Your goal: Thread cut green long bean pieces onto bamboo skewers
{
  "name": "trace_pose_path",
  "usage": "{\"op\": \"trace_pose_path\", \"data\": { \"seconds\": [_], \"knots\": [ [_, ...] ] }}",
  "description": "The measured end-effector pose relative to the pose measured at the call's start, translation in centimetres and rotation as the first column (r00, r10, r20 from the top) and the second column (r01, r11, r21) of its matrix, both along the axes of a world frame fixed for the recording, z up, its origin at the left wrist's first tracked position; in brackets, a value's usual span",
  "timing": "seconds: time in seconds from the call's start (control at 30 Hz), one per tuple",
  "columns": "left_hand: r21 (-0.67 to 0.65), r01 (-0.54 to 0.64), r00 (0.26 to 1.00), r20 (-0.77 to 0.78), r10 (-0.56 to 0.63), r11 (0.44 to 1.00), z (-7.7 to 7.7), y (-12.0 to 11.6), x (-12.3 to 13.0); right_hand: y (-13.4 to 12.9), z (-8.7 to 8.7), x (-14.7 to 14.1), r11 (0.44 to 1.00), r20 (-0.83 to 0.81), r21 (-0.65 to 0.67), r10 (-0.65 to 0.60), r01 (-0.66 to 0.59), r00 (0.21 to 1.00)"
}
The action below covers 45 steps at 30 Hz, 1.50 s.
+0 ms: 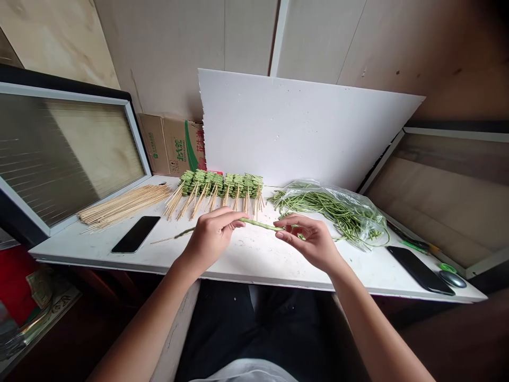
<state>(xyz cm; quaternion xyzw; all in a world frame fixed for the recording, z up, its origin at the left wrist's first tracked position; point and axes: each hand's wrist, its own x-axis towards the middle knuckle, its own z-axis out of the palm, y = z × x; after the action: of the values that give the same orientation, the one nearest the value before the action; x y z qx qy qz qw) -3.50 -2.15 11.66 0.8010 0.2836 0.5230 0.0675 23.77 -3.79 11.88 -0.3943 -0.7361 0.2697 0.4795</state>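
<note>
A green long bean (260,225) is stretched between my two hands above the white table. My left hand (210,233) is closed round its left end, thumb and fingers together. At the other end, my right hand (310,239) pinches the bean between thumb and fingertips. A thin wooden skewer (163,241) with a piece of green bean (185,232) on it shows left of my left hand; whether it lies on the table or is touched by that hand is hidden. Behind my hands, bundles of bean-loaded skewers (222,185) lie in a row, their bare stick ends towards me.
Bare skewers (125,204) are piled at left, near a black phone (135,234). Loose long beans (322,204) spill from a clear plastic bag (358,204) at right. Another phone (419,270) and a mouse (452,279) lie near the right end. A white board (306,132) stands behind.
</note>
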Motion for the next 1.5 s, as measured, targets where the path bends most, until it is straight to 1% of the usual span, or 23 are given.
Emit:
{"op": "trace_pose_path", "data": {
  "seconds": [0.1, 0.17, 0.27, 0.4, 0.53, 0.6, 0.67, 0.73, 0.8, 0.83, 0.9, 0.97, 1.07, 1.13, 1.2, 1.27, 1.37, 1.43, 1.5],
  "knots": [
    [0.110, -0.010, 1.000, 0.000, 0.010, 0.994, 0.1, 0.0, -0.4, -0.1, -0.7, 0.0, 1.000, -0.105, 0.029, 0.014, -0.011, 0.994],
    [0.102, -0.036, 0.998, -0.055, 0.042, 0.994, 0.1, 0.1, -0.7, 0.0, -1.3, 0.1, 1.000, -0.162, 0.024, 0.024, -0.020, 0.987],
    [-0.040, -0.062, 0.977, -0.206, 0.052, 0.997, 0.2, -0.1, -1.2, 0.2, -2.6, 0.3, 0.999, -0.216, -0.041, -0.010, 0.001, 0.976],
    [-0.232, -0.114, 0.945, -0.326, 0.033, 0.966, -0.1, 0.4, -2.0, 0.9, -4.8, -0.2, 0.984, -0.257, -0.177, -0.071, 0.025, 0.964],
    [-0.353, -0.138, 0.924, -0.381, -0.008, 0.926, -1.6, 2.3, -2.6, 1.5, -6.4, -0.9, 0.970, -0.250, -0.242, -0.100, 0.037, 0.963],
    [-0.402, -0.138, 0.918, -0.395, -0.035, 0.905, -2.5, 3.3, -2.7, 1.6, -6.7, -1.0, 0.968, -0.234, -0.249, -0.084, 0.024, 0.969],
    [-0.456, -0.139, 0.910, -0.408, -0.068, 0.879, -3.1, 3.7, -2.2, 1.5, -6.9, -1.2, 0.973, -0.211, -0.229, -0.085, 0.036, 0.974],
    [-0.474, -0.131, 0.920, -0.386, -0.072, 0.871, -3.7, 3.3, -0.9, 1.4, -7.1, -1.4, 0.979, -0.177, -0.178, -0.130, 0.098, 0.976],
    [-0.450, -0.069, 0.956, -0.285, -0.070, 0.890, -4.3, 2.6, 0.8, 1.2, -7.3, -1.6, 0.979, -0.129, -0.108, -0.184, 0.171, 0.974],
    [-0.432, -0.023, 0.968, -0.235, -0.088, 0.902, -4.7, 2.2, 1.8, 1.2, -7.5, -1.7, 0.978, -0.105, -0.072, -0.203, 0.197, 0.973],
    [-0.372, 0.053, 0.978, -0.166, -0.123, 0.927, -5.6, 1.8, 3.4, 1.1, -7.6, -1.7, 0.976, -0.067, -0.012, -0.220, 0.219, 0.973],
    [-0.323, 0.107, 0.984, -0.103, -0.147, 0.940, -6.5, 1.8, 4.4, 1.0, -7.7, -1.6, 0.977, -0.040, 0.036, -0.210, 0.211, 0.977],
    [-0.266, 0.139, 0.986, -0.055, -0.159, 0.954, -7.5, 2.2, 4.6, 1.0, -7.7, -1.5, 0.980, -0.014, 0.092, -0.174, 0.175, 0.985],
    [-0.238, 0.146, 0.986, -0.043, -0.161, 0.960, -7.6, 2.5, 4.3, 1.0, -7.7, -1.4, 0.986, -0.012, 0.094, -0.140, 0.141, 0.990],
    [-0.229, 0.151, 0.986, -0.039, -0.164, 0.962, -7.5, 2.6, 4.0, 1.1, -7.9, -1.4, 0.991, -0.034, 0.069, -0.109, 0.111, 0.994],
    [-0.246, 0.173, 0.981, -0.039, -0.188, 0.954, -7.2, 2.5, 3.7, 1.1, -8.0, -1.4, 0.994, -0.063, 0.055, -0.091, 0.094, 0.994],
    [-0.315, 0.211, 0.972, -0.028, -0.231, 0.925, -6.8, 2.4, 3.7, 1.1, -8.2, -1.4, 0.993, -0.065, 0.078, -0.081, 0.086, 0.995],
    [-0.348, 0.220, 0.971, -0.008, -0.237, 0.911, -6.7, 2.3, 3.8, 1.1, -8.1, -1.4, 0.994, -0.058, 0.084, -0.072, 0.077, 0.996],
    [-0.348, 0.218, 0.974, 0.022, -0.225, 0.912, -6.7, 2.1, 4.0, 1.0, -8.1, -1.4, 0.996, -0.081, 0.054, -0.069, 0.074, 0.994]
  ]
}}
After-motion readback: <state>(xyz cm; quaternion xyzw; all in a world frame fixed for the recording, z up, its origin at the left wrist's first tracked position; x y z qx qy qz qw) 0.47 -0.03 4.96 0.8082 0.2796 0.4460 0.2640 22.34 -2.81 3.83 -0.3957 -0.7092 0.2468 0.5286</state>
